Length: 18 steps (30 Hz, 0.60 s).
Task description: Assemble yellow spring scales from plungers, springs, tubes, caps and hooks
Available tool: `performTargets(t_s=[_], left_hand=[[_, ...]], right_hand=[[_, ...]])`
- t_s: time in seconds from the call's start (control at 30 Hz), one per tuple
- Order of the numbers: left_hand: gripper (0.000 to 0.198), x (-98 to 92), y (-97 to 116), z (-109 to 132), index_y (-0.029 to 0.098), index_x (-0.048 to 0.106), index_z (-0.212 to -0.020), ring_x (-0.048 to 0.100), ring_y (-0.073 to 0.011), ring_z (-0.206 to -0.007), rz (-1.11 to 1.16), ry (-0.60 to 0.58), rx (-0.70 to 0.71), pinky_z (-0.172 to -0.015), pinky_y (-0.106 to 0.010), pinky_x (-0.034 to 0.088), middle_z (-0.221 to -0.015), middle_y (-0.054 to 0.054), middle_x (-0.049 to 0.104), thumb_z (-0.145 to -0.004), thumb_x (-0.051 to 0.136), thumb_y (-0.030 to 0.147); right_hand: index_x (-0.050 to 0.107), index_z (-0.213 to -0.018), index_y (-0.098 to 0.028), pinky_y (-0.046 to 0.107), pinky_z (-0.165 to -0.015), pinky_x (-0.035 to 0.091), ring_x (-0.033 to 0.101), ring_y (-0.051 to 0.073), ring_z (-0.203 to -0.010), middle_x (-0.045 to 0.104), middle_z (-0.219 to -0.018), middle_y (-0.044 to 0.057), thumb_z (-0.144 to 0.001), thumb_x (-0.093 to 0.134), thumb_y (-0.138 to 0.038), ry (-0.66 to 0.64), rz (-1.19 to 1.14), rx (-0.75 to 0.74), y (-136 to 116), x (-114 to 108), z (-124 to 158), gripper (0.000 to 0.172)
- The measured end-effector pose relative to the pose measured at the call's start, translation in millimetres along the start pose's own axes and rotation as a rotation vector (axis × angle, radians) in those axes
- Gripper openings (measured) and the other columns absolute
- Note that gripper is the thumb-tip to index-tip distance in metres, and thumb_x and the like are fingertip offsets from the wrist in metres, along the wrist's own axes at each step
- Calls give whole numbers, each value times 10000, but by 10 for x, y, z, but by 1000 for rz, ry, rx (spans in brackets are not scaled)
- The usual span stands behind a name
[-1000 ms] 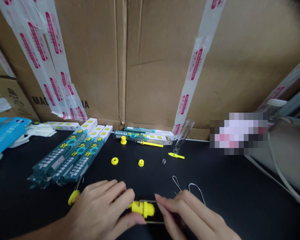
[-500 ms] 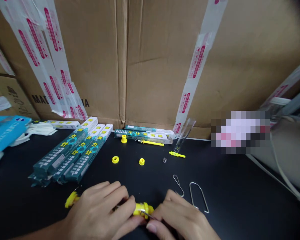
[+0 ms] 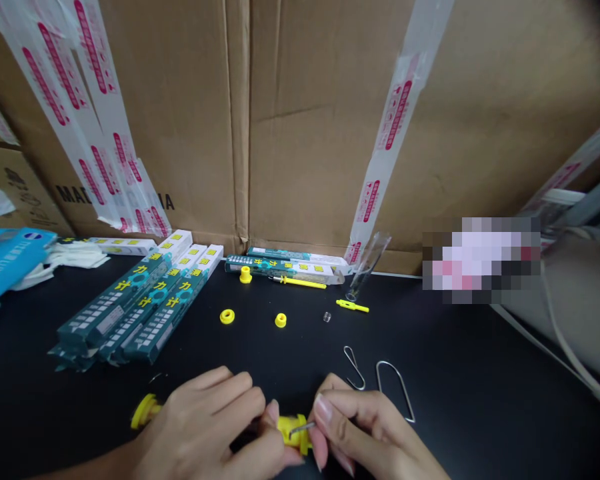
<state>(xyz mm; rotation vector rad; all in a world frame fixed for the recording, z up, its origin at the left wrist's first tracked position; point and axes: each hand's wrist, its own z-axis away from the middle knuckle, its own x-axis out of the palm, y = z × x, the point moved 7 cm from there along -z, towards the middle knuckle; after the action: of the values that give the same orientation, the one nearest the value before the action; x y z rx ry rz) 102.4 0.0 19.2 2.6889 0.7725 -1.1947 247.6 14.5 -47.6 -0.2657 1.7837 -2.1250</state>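
The left hand (image 3: 205, 417) and the right hand (image 3: 365, 423) are meeting low in the view, just above the black counter (image 3: 480, 400), with a yellow plastic part (image 3: 294, 432) held between them. The left hand's fingers are curling around the part, while the right hand's thumb and fingers are pinching a short metal wire (image 3: 300, 429) that is sticking out of it. The fingers are hiding most of the part, so its full shape cannot be told. A yellow disc (image 3: 145, 411) is showing past the outer side of the left hand, but whether it joins the part is hidden. Two wire loops (image 3: 355, 368) (image 3: 395, 390) are lying just beyond the right hand. Farther up the counter, two yellow rings (image 3: 227, 316), a yellow collar (image 3: 245, 275), a yellow rod (image 3: 297, 283), a small spring (image 3: 327, 317) and a glass tube (image 3: 367, 267) are sitting near green boxes (image 3: 130, 300). A blue package (image 3: 10, 260) is lying at the far left, and a taped cardboard carton (image 3: 330, 133) is standing behind everything.
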Motion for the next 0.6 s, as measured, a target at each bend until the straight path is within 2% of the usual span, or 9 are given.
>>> performTargets(t_s=[0.17,0.37,0.5,0.6], left_hand=[[350,23,67,18,206,686,-731,497,-151,-512,-77,-11,51,-509,-338,335,-553,42,592,-1026,515,130],[294,-12,142,-6,189,704,-804,576,-170,-596,-166,78,41,-596,-346,414,-606,24,656,-971,539,12],[240,-43,209,11,174,693,-799,619,-170,-712,-203,183,74,-730,-352,476,-674,-1,709,-981,585,62],[257,-36,202,22,185,687,-783,634,-161,-786,-243,154,40,-804,-346,485,-706,7,725,-992,586,76]], right_hand=[[656,-566,-223,330,-653,265,352,195,-660,458,-644,-12,-878,610,-665,89,-143,46,54,-28,-24,543],[614,-554,-225,327,-666,257,340,206,-695,442,-625,-12,-780,690,-710,140,-278,113,55,-34,-40,540],[612,-551,-221,321,-674,265,342,205,-699,425,-602,-20,-766,722,-683,141,-345,111,19,-28,-28,521],[610,-561,-214,312,-672,268,331,196,-691,425,-617,-23,-772,738,-652,139,-358,103,1,-26,-14,503]])
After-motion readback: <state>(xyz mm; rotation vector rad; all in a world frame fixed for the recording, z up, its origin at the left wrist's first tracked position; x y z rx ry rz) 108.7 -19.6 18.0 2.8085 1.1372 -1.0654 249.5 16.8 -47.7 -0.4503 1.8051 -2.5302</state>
